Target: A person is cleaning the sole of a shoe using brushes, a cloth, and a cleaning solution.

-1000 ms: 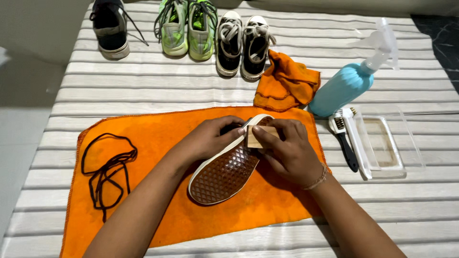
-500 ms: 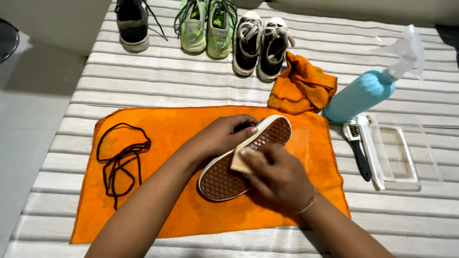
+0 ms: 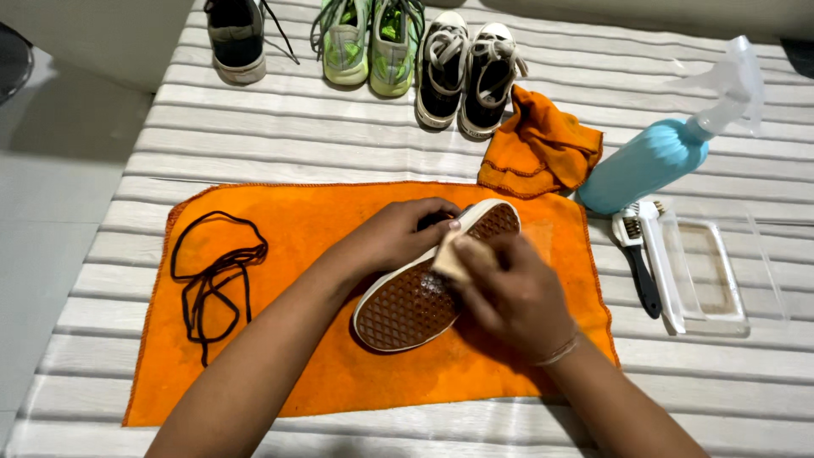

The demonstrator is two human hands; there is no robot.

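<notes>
A shoe (image 3: 407, 301) lies sole up on an orange towel (image 3: 305, 237), showing a brown waffle tread and a white rim. My left hand (image 3: 398, 233) grips the shoe's upper side near the toe end. My right hand (image 3: 509, 293) presses a small beige pad (image 3: 454, 254) against the sole around its middle. The hand is blurred by motion. Black laces (image 3: 212, 276) lie loose on the towel's left part.
A crumpled orange cloth (image 3: 543, 144) and a blue spray bottle (image 3: 653, 161) lie at the right. Beside them are a black-handled brush (image 3: 638, 254) and a clear plastic tray (image 3: 708, 271). Several shoes (image 3: 373, 47) line the far edge of the striped surface.
My right hand has slid the pad from the toe end down towards the middle of the sole. The camera view has shifted a little, with the left hand still holding the shoe.
</notes>
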